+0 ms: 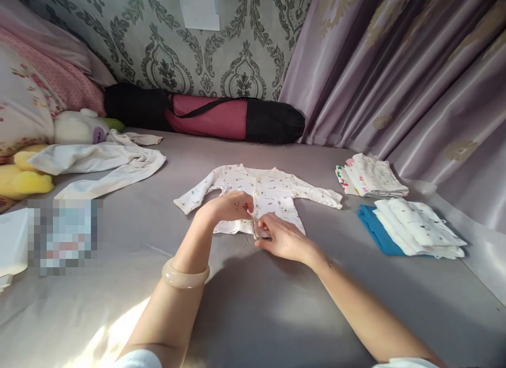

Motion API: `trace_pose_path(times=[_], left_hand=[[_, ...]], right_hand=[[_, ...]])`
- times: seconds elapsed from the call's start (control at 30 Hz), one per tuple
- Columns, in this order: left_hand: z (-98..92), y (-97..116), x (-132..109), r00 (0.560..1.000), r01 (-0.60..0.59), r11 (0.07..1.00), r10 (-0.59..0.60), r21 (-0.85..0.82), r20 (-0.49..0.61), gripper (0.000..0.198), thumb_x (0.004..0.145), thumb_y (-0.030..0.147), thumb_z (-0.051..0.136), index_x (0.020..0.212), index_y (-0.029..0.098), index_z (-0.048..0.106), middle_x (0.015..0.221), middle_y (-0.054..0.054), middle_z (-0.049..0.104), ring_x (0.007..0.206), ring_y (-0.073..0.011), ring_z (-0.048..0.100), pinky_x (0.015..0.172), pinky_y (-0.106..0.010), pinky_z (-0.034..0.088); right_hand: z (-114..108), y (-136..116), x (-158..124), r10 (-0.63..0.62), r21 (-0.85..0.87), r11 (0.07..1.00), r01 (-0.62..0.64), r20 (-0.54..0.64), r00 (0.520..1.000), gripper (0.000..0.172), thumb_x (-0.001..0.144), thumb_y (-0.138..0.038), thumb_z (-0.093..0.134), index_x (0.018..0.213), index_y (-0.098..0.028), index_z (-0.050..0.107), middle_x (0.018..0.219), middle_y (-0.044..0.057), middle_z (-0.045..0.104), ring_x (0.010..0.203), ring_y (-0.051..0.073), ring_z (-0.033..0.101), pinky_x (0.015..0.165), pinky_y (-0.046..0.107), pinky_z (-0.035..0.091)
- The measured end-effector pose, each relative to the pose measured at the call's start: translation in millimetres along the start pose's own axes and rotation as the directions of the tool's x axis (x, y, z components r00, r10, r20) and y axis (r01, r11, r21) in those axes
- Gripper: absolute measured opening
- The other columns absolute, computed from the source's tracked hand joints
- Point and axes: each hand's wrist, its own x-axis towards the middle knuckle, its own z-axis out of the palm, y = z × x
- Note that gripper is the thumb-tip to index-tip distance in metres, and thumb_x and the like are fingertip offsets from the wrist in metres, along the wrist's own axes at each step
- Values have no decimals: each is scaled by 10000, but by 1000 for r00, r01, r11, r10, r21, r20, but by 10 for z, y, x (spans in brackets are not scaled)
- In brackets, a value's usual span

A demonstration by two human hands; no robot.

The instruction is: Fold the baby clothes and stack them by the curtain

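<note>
A small white baby shirt (272, 191) with a scattered print lies spread on the grey sheet, its sleeves stretched out to both sides. Both my hands are at the lower end of its front opening. My left hand (233, 205), with a pale bangle (185, 273) further down that arm, pinches the placket edge from the left. From the right, my right hand (282, 235) has its thumb and fingers closed on the placket near the hem. The fastening between my fingers is too small to make out.
Folded baby clothes (373, 175) and a second stack (419, 228) with a blue piece lie on the right. White leggings (118, 165), plush toys (27, 178) and a blurred packet (69, 236) are on the left. A long black-and-pink bag (209, 116) lies along the wall.
</note>
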Motion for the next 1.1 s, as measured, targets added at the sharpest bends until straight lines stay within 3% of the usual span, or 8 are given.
trace_pose_path(times=[0.1, 0.23, 0.47, 0.6, 0.7, 0.8, 0.97, 1.1], left_hand=[[20, 77, -4, 996, -60, 996, 64, -64, 58, 241, 737, 373, 668, 925, 224, 695, 983, -37, 692, 862, -183, 609, 676, -231, 425], [49, 109, 4, 996, -18, 995, 26, -98, 85, 219, 678, 396, 737, 834, 250, 691, 894, -3, 678, 866, -192, 611, 673, -234, 419], [82, 79, -5, 993, -18, 989, 36, -150, 116, 310, 595, 378, 776, 855, 249, 668, 904, 9, 645, 836, -181, 598, 652, -228, 418], [185, 160, 61, 991, 10, 999, -3, -53, 134, 326, 560, 284, 793, 844, 233, 640, 916, 2, 636, 784, -183, 590, 622, -242, 429], [236, 179, 124, 992, 9, 1000, -9, 4, 123, 194, 605, 223, 747, 761, 226, 631, 859, 2, 640, 798, -194, 592, 644, -251, 433], [194, 158, 130, 994, -66, 998, 68, -15, 86, 37, 701, 196, 644, 682, 212, 617, 809, -3, 644, 799, -184, 593, 649, -243, 419], [41, 190, 28, 997, -68, 995, 65, -79, -43, 159, 813, 251, 539, 687, 202, 623, 740, 11, 641, 694, -147, 562, 613, -232, 393], [62, 259, 38, 992, -95, 980, 108, -173, 69, 134, 785, 259, 583, 796, 225, 712, 761, 17, 690, 734, -154, 612, 630, -212, 425]], right_hand=[[85, 127, 32, -7, 47, 999, 10, -55, 998, 37, 836, -203, 537, 863, -229, 539, 897, -7, 595, 760, 128, 538, 653, 240, 351], [50, 209, 86, 30, 234, 972, -7, -95, 995, 79, 831, -223, 516, 766, -213, 559, 739, -19, 573, 676, 123, 515, 616, 238, 358], [-184, 167, 161, 291, 708, 674, -210, 6, 957, 121, 776, -318, 566, 734, -212, 524, 576, -60, 522, 513, 88, 469, 491, 202, 333], [-247, 139, 141, 385, 736, 610, -295, 51, 922, 110, 738, -300, 573, 695, -208, 531, 526, -52, 538, 489, 87, 474, 446, 186, 295], [-250, 162, 131, 394, 748, 594, -297, 51, 918, 114, 733, -302, 573, 684, -208, 533, 495, -52, 534, 482, 90, 477, 443, 184, 295], [-268, 195, 129, 372, 757, 594, -273, 43, 927, 115, 730, -307, 578, 693, -208, 535, 501, -49, 542, 489, 96, 491, 440, 190, 295], [-329, 206, 134, 331, 765, 609, -209, -5, 944, 121, 750, -321, 563, 714, -210, 533, 509, -53, 541, 483, 92, 478, 444, 196, 296], [-292, 188, 135, 295, 742, 647, -177, -30, 955, 120, 771, -325, 553, 736, -216, 519, 563, -53, 554, 515, 98, 498, 482, 203, 336]])
